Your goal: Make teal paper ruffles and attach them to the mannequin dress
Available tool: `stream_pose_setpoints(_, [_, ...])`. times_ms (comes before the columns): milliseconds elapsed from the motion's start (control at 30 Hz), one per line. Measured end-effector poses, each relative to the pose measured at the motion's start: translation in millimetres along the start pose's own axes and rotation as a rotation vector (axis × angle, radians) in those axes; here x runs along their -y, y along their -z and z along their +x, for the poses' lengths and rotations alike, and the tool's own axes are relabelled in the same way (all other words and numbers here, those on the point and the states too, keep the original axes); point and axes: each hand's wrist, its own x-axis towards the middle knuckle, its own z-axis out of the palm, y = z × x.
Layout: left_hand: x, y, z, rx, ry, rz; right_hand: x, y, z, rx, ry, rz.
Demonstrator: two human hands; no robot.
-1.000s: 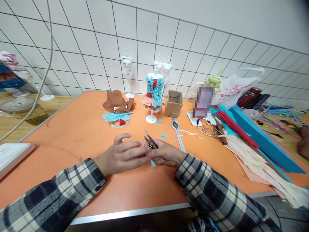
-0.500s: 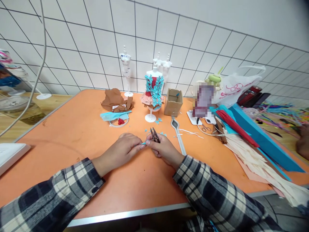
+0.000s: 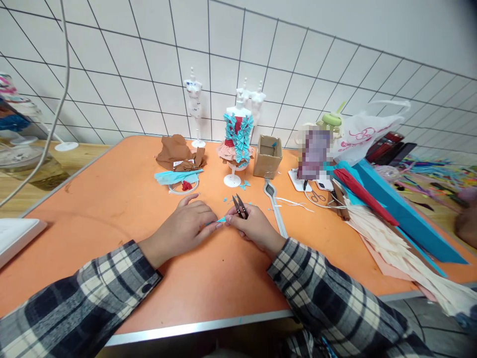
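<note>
Left hand (image 3: pixel 182 229) palm-down, pinching blue scrap (image 3: pixel 222 219) — right hand (image 3: pixel 253 227), grip closed round snips (image 3: pixel 240 207)

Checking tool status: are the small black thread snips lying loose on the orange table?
No, the right hand holds the small black thread snips, blades pointing up.

Bright, even indoor light with soft, faint shadows. Wide-angle lens bends the wall tiles (image 3: pixel 231 59) toward the edges. Corners darken; the far right edge blurs.
</note>
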Motion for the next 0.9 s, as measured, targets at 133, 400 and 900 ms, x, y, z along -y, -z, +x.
stream_pose_setpoints(133, [3,3.0,0,-0.038,-0.04,0.066,-2,1,0,0.008,-0.037,0.105])
stream_pose_setpoints(400, [-6,1.2,1,-0.075,-0.104,0.137,-1,-8,-2,0.043,-0.007,-0.029])
stream_pose_setpoints(900, [-8,1.3,-4,-0.042,0.079,0.084,-8,-6,5,-0.104,0.205,-0.212])
